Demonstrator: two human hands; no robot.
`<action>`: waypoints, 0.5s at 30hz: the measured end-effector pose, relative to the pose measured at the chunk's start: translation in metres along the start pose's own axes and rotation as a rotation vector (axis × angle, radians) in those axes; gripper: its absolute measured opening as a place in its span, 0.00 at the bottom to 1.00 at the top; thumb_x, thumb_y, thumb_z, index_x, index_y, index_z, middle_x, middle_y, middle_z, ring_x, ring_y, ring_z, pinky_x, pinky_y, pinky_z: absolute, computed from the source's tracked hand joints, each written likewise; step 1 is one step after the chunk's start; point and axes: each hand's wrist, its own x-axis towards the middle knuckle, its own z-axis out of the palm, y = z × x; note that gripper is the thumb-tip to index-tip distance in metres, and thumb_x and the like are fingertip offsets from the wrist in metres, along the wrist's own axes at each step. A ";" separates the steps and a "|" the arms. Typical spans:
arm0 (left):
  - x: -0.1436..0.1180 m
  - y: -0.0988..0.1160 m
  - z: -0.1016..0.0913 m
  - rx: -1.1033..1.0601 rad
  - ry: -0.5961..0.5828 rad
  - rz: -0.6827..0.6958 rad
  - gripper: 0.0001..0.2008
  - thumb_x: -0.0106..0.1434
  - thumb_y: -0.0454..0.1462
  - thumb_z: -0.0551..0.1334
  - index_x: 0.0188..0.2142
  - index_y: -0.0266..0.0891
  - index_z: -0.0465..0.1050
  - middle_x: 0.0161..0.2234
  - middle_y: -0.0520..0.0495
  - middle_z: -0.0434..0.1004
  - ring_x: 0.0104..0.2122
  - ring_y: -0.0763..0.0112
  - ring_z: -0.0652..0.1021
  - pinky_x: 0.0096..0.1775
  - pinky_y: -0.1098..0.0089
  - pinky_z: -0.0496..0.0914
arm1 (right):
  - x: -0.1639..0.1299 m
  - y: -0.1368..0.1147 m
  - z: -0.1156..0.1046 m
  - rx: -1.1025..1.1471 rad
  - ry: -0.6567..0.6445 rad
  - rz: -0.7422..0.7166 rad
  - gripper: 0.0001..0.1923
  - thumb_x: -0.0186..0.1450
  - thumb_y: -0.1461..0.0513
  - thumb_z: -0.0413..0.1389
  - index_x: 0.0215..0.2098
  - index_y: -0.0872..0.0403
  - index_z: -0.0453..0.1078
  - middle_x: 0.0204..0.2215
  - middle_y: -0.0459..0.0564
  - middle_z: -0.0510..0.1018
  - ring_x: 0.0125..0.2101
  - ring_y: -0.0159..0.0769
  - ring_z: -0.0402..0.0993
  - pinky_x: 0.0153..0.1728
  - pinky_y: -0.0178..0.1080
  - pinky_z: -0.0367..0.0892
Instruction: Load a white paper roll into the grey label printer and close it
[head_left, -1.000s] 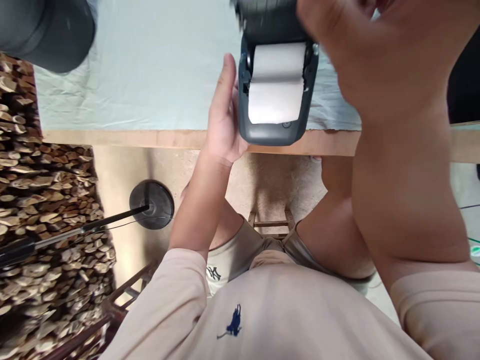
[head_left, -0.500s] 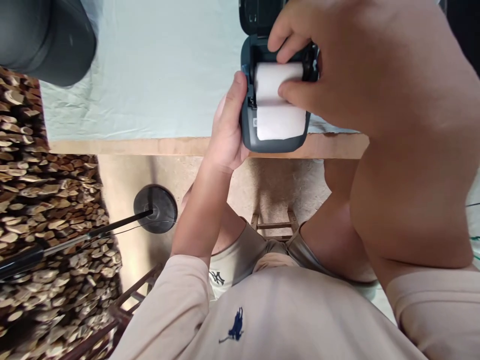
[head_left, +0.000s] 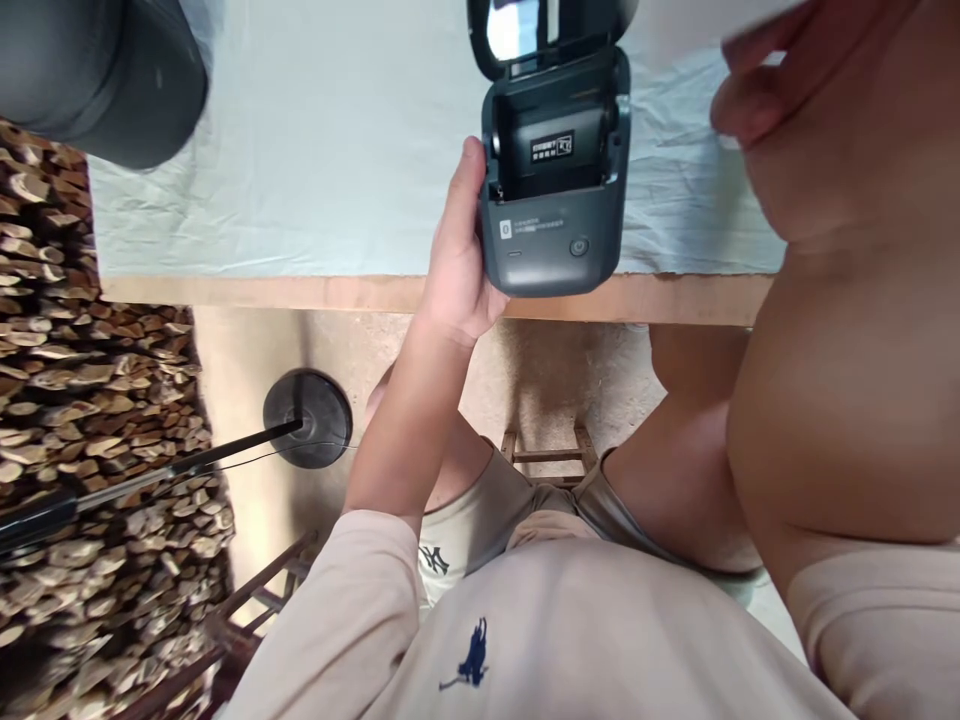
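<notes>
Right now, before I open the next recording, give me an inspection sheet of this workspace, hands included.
Surface: pale blue creased cloth over a wooden-edged table.
Job's things: rounded dark grey plastic printer, hinged lid open, paper bay empty.
Clutter: dark grey cylindrical object, cut off by the frame.
Hands: left hand grips the printer's side; right hand blurred, beside a white item, its grip unclear.
Cables: thin dark line, likely a cable, near the round black metal-looking stand base.
Surroundings: stacked split firewood, reddish-brown wooden chair.
</notes>
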 end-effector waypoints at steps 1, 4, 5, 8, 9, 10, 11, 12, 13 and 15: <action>0.001 -0.001 -0.004 -0.002 -0.006 -0.001 0.24 0.69 0.51 0.47 0.38 0.42 0.77 0.43 0.49 0.80 0.60 0.60 0.72 0.58 0.63 0.72 | 0.006 0.004 0.000 0.109 0.029 0.075 0.26 0.73 0.63 0.26 0.41 0.52 0.65 0.42 0.41 0.70 0.24 0.17 0.61 0.16 0.28 0.47; 0.001 -0.003 -0.007 0.005 0.058 0.007 0.22 0.67 0.53 0.50 0.38 0.44 0.77 0.42 0.48 0.80 0.61 0.58 0.71 0.57 0.64 0.72 | 0.014 0.016 0.006 0.183 0.094 0.177 0.23 0.72 0.63 0.25 0.42 0.52 0.62 0.35 0.45 0.71 0.22 0.23 0.63 0.16 0.31 0.51; 0.001 -0.003 -0.006 0.004 0.086 0.007 0.22 0.66 0.53 0.51 0.39 0.44 0.77 0.42 0.48 0.80 0.61 0.58 0.70 0.57 0.63 0.72 | 0.013 0.020 0.009 0.143 0.093 0.101 0.14 0.71 0.64 0.34 0.41 0.52 0.61 0.32 0.44 0.69 0.21 0.24 0.63 0.15 0.32 0.52; 0.000 -0.002 -0.003 -0.010 0.132 0.005 0.21 0.65 0.53 0.53 0.41 0.43 0.76 0.44 0.47 0.80 0.63 0.56 0.68 0.59 0.60 0.71 | 0.006 0.034 0.015 -0.072 0.040 -0.304 0.11 0.58 0.70 0.51 0.39 0.55 0.61 0.30 0.45 0.67 0.27 0.26 0.64 0.18 0.32 0.58; 0.000 -0.001 -0.002 -0.012 0.140 -0.001 0.21 0.65 0.53 0.53 0.41 0.42 0.76 0.44 0.46 0.80 0.63 0.56 0.67 0.59 0.59 0.71 | 0.004 0.039 0.016 -0.177 0.028 -0.401 0.12 0.56 0.70 0.53 0.39 0.55 0.62 0.32 0.47 0.68 0.31 0.27 0.65 0.21 0.32 0.59; 0.000 0.000 -0.001 -0.013 0.149 -0.006 0.22 0.65 0.53 0.52 0.42 0.42 0.76 0.44 0.46 0.80 0.64 0.56 0.67 0.60 0.59 0.70 | 0.003 0.045 0.016 -0.319 0.038 -0.441 0.12 0.56 0.69 0.53 0.39 0.55 0.63 0.35 0.49 0.70 0.34 0.28 0.65 0.24 0.32 0.61; 0.000 0.000 0.000 -0.014 0.159 -0.007 0.22 0.66 0.52 0.52 0.42 0.41 0.76 0.45 0.46 0.80 0.64 0.56 0.66 0.60 0.59 0.70 | 0.002 0.049 0.016 -0.480 0.058 -0.449 0.12 0.56 0.69 0.54 0.38 0.56 0.64 0.36 0.50 0.71 0.36 0.29 0.65 0.28 0.33 0.62; 0.000 0.000 0.000 -0.014 0.164 -0.004 0.22 0.66 0.52 0.51 0.42 0.41 0.76 0.45 0.46 0.80 0.64 0.56 0.66 0.60 0.58 0.70 | 0.001 0.053 0.015 -0.628 0.083 -0.434 0.12 0.55 0.69 0.54 0.39 0.56 0.65 0.37 0.50 0.72 0.37 0.30 0.65 0.31 0.34 0.63; 0.000 0.000 0.000 -0.014 0.160 0.001 0.22 0.66 0.52 0.51 0.41 0.41 0.76 0.45 0.46 0.79 0.65 0.56 0.65 0.60 0.58 0.70 | 0.001 0.056 0.014 -0.746 0.093 -0.399 0.13 0.55 0.68 0.55 0.40 0.56 0.67 0.37 0.51 0.73 0.36 0.31 0.66 0.34 0.36 0.64; 0.000 0.000 0.000 -0.021 0.120 0.014 0.24 0.68 0.52 0.48 0.41 0.41 0.76 0.46 0.46 0.79 0.65 0.56 0.65 0.60 0.58 0.70 | 0.000 0.055 0.010 -0.876 0.075 -0.349 0.19 0.54 0.67 0.57 0.44 0.57 0.69 0.36 0.51 0.75 0.34 0.34 0.68 0.38 0.41 0.66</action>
